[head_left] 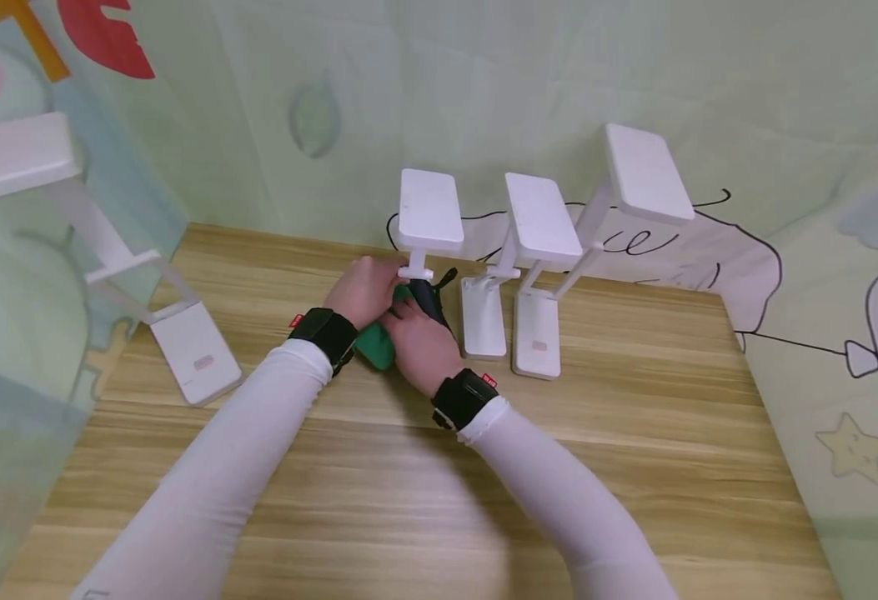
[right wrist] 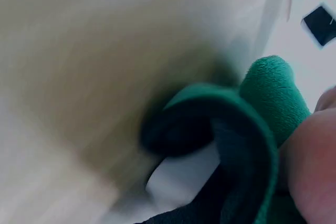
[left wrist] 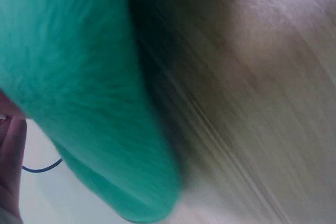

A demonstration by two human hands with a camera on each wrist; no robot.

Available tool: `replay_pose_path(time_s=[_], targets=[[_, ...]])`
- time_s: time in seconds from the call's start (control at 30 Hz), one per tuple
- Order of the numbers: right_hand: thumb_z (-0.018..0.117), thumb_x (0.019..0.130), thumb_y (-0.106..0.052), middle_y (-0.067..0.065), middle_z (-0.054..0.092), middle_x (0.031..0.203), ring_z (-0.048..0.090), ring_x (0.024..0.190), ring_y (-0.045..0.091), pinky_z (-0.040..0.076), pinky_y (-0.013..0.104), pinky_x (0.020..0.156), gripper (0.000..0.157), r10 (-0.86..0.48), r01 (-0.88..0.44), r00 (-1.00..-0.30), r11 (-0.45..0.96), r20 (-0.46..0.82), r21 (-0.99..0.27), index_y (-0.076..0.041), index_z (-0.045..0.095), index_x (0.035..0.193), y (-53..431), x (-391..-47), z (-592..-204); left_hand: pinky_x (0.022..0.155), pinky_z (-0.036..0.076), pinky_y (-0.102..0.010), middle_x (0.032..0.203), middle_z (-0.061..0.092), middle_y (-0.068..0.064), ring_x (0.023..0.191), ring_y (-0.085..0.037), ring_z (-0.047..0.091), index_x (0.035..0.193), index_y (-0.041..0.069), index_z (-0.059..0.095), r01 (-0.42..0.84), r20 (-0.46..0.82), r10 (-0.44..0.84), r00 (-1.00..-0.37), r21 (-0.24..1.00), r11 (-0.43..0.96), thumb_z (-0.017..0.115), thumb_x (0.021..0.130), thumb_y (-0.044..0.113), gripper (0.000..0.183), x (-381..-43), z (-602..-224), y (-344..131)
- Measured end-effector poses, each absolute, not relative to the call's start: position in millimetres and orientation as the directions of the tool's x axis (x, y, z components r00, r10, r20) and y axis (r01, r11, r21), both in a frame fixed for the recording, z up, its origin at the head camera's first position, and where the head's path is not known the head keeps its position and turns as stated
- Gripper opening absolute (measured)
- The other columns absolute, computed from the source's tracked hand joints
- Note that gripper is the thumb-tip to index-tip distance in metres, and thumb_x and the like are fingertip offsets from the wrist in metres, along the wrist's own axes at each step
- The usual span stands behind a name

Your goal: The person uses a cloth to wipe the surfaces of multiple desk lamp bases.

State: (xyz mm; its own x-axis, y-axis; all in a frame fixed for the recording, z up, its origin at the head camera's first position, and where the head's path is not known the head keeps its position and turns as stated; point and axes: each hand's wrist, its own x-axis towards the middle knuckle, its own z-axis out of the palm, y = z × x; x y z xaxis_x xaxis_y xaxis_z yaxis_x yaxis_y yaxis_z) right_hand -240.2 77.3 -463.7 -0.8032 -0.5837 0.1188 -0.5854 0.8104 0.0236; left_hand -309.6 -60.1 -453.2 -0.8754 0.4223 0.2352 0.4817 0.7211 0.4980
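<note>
Both hands are at a green, fuzzy cloth piece (head_left: 375, 345) with a dark inner side, at the foot of a white folding lamp (head_left: 429, 204). My left hand (head_left: 363, 292) grips it from the far left, fingers partly hidden near the lamp's hinge. The right hand (head_left: 425, 340) pinches it from the near right. Dark fabric (head_left: 427, 298) with a black loop lies just right of the fingers. In the right wrist view the green cloth (right wrist: 270, 93) curls over, a white piece (right wrist: 184, 177) showing inside the curl. The left wrist view is largely filled by the green fabric (left wrist: 79, 77).
Close on the right stand two more white lamps, one (head_left: 484, 317) beside the dark fabric and another (head_left: 538, 342) beyond it. A further white lamp (head_left: 197, 354) stands far left. Printed curtain (head_left: 484, 83) hangs behind the wooden table (head_left: 378, 500).
</note>
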Motion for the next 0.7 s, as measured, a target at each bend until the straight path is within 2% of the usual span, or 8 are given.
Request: replay_pose_path(time_s=[0.13, 0.33, 0.53, 0.7], targets=[[0.054, 0.098, -0.002, 0.010, 0.054, 0.141, 0.047, 0.129, 0.029, 0.049, 0.038, 0.098, 0.038, -0.543, -0.544, -0.834, 0.839, 0.093, 0.018, -0.013, 0.059, 0.134, 85, -240, -463, 0.066, 0.052, -0.037, 0.091, 0.071, -0.007, 0.073, -0.020, 0.061, 0.114, 0.009, 0.067, 0.473, 0.228, 0.417, -0.880, 0.502, 0.724, 0.059, 0.101, 0.018, 0.018, -309, -452, -60], [0.052, 0.101, -0.005, 0.018, 0.049, 0.144, 0.047, 0.127, 0.036, 0.053, 0.043, 0.092, 0.040, -0.491, -0.490, -0.871, 0.871, 0.011, 0.029, -0.009, 0.053, 0.141, 90, -214, -456, 0.068, 0.054, -0.038, 0.093, 0.072, -0.009, 0.076, -0.021, 0.064, 0.117, 0.009, 0.066, 0.468, 0.223, 0.414, -0.883, 0.506, 0.725, 0.058, 0.101, 0.017, 0.019, -308, -452, -59], [0.056, 0.099, -0.005, 0.020, 0.051, 0.142, 0.049, 0.125, 0.036, 0.055, 0.040, 0.089, 0.041, -0.520, -0.522, -0.853, 0.849, -0.045, 0.087, -0.009, 0.054, 0.140, 88, -188, -449, 0.069, 0.055, -0.038, 0.093, 0.072, -0.010, 0.077, -0.022, 0.066, 0.116, 0.008, 0.066, 0.484, 0.245, 0.419, -0.874, 0.501, 0.717, 0.060, 0.100, 0.016, 0.018, -308, -454, -60], [0.059, 0.096, -0.005, 0.017, 0.055, 0.136, 0.052, 0.122, 0.036, 0.056, 0.041, 0.087, 0.041, -0.584, -0.584, -0.811, 0.807, -0.023, 0.084, -0.010, 0.056, 0.137, 78, -188, -448, 0.066, 0.053, -0.036, 0.092, 0.072, -0.010, 0.072, -0.019, 0.063, 0.116, 0.009, 0.067, 0.484, 0.247, 0.418, -0.874, 0.506, 0.714, 0.060, 0.101, 0.017, 0.019, -309, -454, -58]])
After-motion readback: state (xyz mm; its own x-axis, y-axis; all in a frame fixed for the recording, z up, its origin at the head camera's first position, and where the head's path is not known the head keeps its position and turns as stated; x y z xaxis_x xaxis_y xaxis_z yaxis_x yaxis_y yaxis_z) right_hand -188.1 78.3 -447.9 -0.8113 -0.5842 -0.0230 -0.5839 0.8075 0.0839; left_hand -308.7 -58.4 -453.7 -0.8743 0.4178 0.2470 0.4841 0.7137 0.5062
